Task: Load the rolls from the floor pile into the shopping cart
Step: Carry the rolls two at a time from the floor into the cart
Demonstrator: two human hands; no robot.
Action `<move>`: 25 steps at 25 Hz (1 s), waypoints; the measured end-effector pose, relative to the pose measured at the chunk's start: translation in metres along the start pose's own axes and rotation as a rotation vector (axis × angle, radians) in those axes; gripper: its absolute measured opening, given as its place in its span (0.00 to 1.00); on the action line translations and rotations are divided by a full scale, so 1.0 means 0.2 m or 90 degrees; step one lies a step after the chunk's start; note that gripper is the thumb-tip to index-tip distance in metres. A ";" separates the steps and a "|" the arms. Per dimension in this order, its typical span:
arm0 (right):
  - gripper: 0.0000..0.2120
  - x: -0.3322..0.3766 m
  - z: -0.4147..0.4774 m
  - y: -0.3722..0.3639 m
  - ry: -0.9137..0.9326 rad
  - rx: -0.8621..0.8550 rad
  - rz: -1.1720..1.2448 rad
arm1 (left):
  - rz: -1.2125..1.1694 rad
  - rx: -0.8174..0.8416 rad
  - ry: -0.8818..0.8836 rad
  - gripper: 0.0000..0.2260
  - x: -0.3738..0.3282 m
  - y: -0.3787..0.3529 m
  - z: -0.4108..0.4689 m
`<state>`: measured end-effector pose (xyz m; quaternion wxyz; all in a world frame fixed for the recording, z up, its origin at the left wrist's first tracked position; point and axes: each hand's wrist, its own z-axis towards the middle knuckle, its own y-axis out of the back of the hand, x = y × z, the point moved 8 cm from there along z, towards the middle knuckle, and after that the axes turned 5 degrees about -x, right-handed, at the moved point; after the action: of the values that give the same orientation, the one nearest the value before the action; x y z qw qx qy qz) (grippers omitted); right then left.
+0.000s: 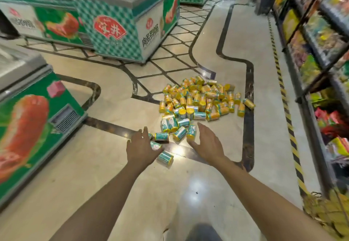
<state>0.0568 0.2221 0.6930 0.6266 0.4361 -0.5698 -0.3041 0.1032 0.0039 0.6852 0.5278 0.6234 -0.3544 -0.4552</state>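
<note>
Head view: where are the rolls (204, 99)?

Heaped loose on the floor (94, 174) in mid-aisle. The yellow ones are at the far side and the teal ones spill nearer the person. One teal roll (165, 158) lies on its side at the near edge, apart from the heap.

And the hands?

Both reach forward on bare arms. The left hand (140, 147) has its fingers spread and relaxed and holds nothing. It hangs over the near-left stragglers and hides part of one; I cannot tell whether it touches it. The right hand (207, 142) is flat and empty, fingers straight and thumb out, just beside the nearest teal ones.

And the shopping cart (315, 195)?

At the lower right edge: a blurred wire frame with yellow packs inside, well apart from the heap.

Around that?

Green chest freezers (113, 32) stand to the left and beyond. Stocked shelves (311, 42) run along the right, with striped tape (289, 123) on the floor before them.
</note>
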 end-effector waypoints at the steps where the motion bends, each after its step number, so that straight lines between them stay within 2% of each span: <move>1: 0.34 0.02 0.06 -0.03 -0.004 0.008 0.010 | 0.003 0.004 -0.002 0.45 0.01 0.00 0.06; 10: 0.33 0.03 0.79 -0.30 -0.032 0.047 0.032 | 0.077 0.043 -0.054 0.45 0.00 -0.16 0.80; 16: 0.35 0.01 1.25 -0.46 -0.060 0.114 0.007 | 0.130 0.110 -0.129 0.43 -0.04 -0.30 1.28; 20: 0.35 -0.01 1.41 -0.58 -0.115 0.118 0.007 | 0.093 0.185 -0.203 0.41 -0.05 -0.44 1.50; 25: 0.35 -0.05 1.59 -0.91 -0.222 0.168 -0.013 | 0.111 0.272 -0.280 0.40 0.05 -0.73 1.84</move>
<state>-0.2361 0.0880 0.5173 0.4527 0.4609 -0.6999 -0.3045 -0.2453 -0.1006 0.5287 0.3326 0.5740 -0.5999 -0.4472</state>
